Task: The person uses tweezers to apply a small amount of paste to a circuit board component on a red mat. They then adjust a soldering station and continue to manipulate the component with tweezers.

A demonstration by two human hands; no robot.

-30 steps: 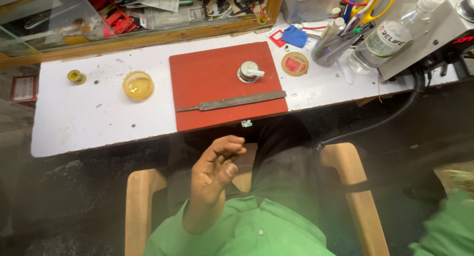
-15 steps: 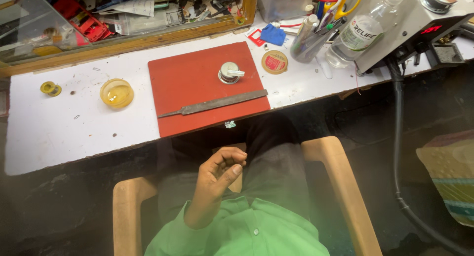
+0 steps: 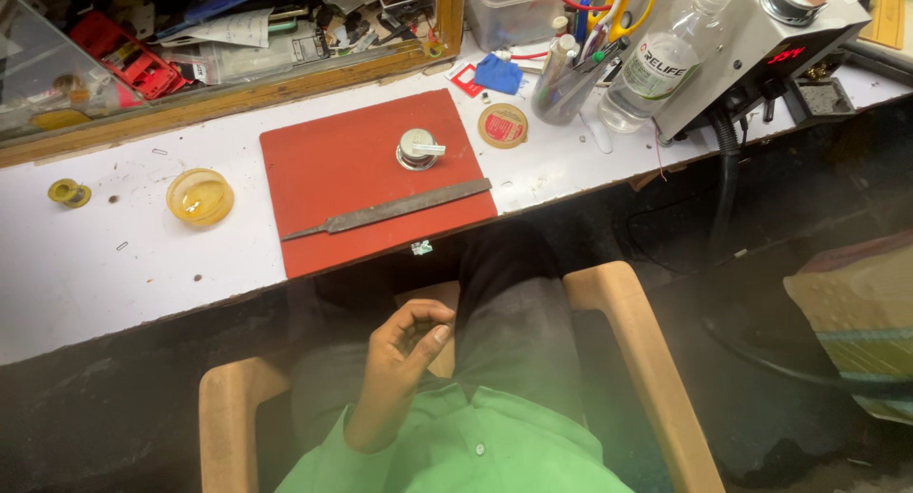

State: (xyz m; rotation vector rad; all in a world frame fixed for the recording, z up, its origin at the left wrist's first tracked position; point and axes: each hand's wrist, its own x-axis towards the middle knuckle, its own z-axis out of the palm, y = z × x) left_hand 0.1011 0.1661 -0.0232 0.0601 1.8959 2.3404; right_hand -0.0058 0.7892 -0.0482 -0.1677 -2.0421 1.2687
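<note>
The left hand (image 3: 404, 346) hangs low in the frame's centre over the lap, its grip loosely curled and holding nothing. Above it, at the frame's middle, a long grey metal file (image 3: 385, 209) lies on a red rectangular mat (image 3: 333, 160) on the white tabletop (image 3: 114, 265), beside a small round metal tin (image 3: 417, 149).

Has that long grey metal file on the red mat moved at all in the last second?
No. The long grey metal file lies diagonally across the red mat, below the small round metal container, as before; only the camera shifted.

Dull grey metal file (image 3: 390, 209) on matt red mat (image 3: 333, 160).
</note>
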